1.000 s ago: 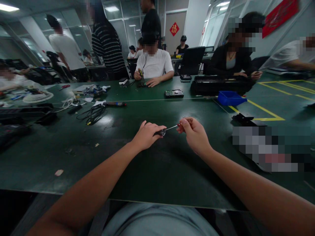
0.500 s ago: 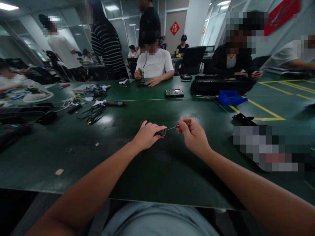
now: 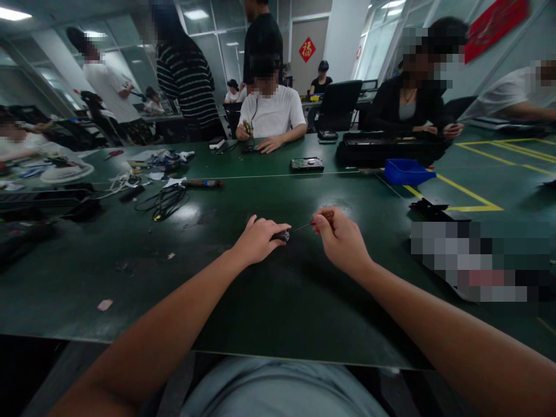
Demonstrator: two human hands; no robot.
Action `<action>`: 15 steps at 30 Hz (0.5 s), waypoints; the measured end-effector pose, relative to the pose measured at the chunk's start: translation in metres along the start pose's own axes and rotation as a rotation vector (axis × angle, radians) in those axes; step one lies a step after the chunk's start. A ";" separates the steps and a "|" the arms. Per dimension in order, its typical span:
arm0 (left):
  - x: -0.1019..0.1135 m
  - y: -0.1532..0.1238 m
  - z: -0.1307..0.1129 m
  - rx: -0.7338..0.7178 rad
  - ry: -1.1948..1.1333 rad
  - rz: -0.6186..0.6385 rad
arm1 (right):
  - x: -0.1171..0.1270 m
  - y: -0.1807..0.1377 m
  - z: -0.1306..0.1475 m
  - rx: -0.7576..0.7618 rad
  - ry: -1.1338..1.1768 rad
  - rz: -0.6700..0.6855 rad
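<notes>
My left hand (image 3: 259, 240) is closed round a small dark cylindrical part (image 3: 282, 236), whose round metallic-looking end faces right. Most of that part is hidden under my fingers. My right hand (image 3: 341, 234) pinches a screwdriver (image 3: 303, 227) by its reddish handle. The thin shaft points left, and its tip lies close to the end of the cylinder; whether they touch I cannot tell. Both hands are low over the green table (image 3: 278, 307).
Ahead lie a hard drive (image 3: 307, 164), a blue bin (image 3: 408, 172) and a long black case (image 3: 382, 152). To the left are a pen-like tool (image 3: 203, 183), coiled black cable (image 3: 167, 202) and a pile of parts (image 3: 163, 157). A person (image 3: 271, 116) works opposite.
The screwdriver tip has drawn slightly away from the cylinder's end. That end has turned a little and shows its face more. My hands have barely shifted.
</notes>
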State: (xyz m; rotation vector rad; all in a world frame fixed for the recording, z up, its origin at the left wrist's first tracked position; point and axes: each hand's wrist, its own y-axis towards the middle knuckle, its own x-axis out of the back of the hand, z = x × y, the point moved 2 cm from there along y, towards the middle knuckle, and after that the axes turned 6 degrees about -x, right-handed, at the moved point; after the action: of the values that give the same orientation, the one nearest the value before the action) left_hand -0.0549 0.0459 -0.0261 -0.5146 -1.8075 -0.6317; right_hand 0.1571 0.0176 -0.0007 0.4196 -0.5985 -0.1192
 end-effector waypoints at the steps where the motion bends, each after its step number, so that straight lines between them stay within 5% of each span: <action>1: 0.000 0.000 0.000 0.001 -0.006 -0.001 | 0.000 -0.001 0.000 0.004 0.012 0.007; 15: 0.004 -0.001 -0.004 0.011 -0.031 0.030 | -0.001 -0.001 0.004 0.026 -0.028 0.043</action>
State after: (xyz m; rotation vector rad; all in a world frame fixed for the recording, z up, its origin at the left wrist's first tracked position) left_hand -0.0538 0.0433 -0.0218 -0.5456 -1.8277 -0.5961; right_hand 0.1544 0.0153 0.0013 0.4304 -0.6372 -0.0766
